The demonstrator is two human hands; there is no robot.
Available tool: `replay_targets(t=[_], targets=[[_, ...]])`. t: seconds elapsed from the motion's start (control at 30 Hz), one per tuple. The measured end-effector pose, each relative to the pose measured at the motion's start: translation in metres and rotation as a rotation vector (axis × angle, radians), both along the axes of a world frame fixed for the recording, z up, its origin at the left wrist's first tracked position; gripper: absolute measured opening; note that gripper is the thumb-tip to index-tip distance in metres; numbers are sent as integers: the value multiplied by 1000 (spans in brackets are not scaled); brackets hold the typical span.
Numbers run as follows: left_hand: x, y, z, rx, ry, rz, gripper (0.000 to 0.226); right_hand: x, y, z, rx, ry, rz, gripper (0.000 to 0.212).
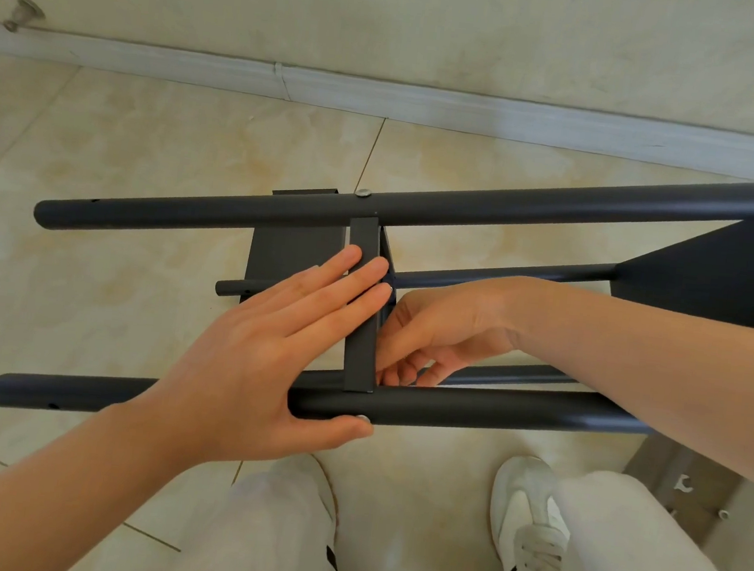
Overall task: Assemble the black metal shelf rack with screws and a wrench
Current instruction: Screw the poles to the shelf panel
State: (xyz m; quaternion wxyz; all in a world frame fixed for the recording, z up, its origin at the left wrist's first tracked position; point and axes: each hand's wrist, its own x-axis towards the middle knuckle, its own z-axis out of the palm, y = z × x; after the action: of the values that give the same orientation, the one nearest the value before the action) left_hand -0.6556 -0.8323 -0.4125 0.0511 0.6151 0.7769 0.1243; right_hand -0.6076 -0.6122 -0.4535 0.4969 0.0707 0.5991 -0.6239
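Left grip (267, 348): flat and wide, fingers straight, lying across the flat black crossbar (361, 362). Thumb hooks under the near tube (469, 411), its tip touching a silver screw head (362, 418). It holds nothing, only presses.

Right grip (435, 332): reaches in from the right between the tubes, fingers curled just beside the crossbar's lower end. Fingertips are tucked behind the crossbar and the near tube. Cannot tell whether it pinches anything. No wrench visible.

The black metal rack lies on its side on the tiled floor (149, 148). The crossbar spans from the near tube to the far tube (511, 208). A second screw head (363, 193) sits on the far tube, right above the crossbar. A shelf panel (291, 249) left of the crossbar is partly covered by the far tube and the fingers. Another panel (711, 280) is cut off at the right edge. Lower tubes (505, 272) are mostly hidden by the right forearm.

A white shoe (527, 520) and light trousers are at the bottom. Small hardware bits (684, 484) at the right are too small to identify.
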Motion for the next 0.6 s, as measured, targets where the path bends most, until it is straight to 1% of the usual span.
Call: replay_targets(t=[0.07, 0.2, 0.3, 0.43, 0.5, 0.57, 0.6], targets=[[0, 0, 0, 3, 1, -1, 90, -1, -4, -2, 17, 9, 0, 11], [0, 0, 0, 10, 2, -2, 90, -1, -4, 0, -26, 11, -16, 11], [0, 1, 0, 8, 0, -3, 90, 1, 3, 3, -59, 4, -2, 16], [0, 0, -1, 17, 0, -5, 90, 1, 0, 3, 3, 12, 31, 14], [0, 0, -1, 19, 1, -7, 90, -1, -6, 2, 29, 15, 34, 18], [0, -1, -1, 19, 0, -9, 90, -2, -8, 2, 24, 19, 22, 20], [0, -1, -1, 19, -2, -8, 90, -2, -6, 4, 12, 22, 19, 17]])
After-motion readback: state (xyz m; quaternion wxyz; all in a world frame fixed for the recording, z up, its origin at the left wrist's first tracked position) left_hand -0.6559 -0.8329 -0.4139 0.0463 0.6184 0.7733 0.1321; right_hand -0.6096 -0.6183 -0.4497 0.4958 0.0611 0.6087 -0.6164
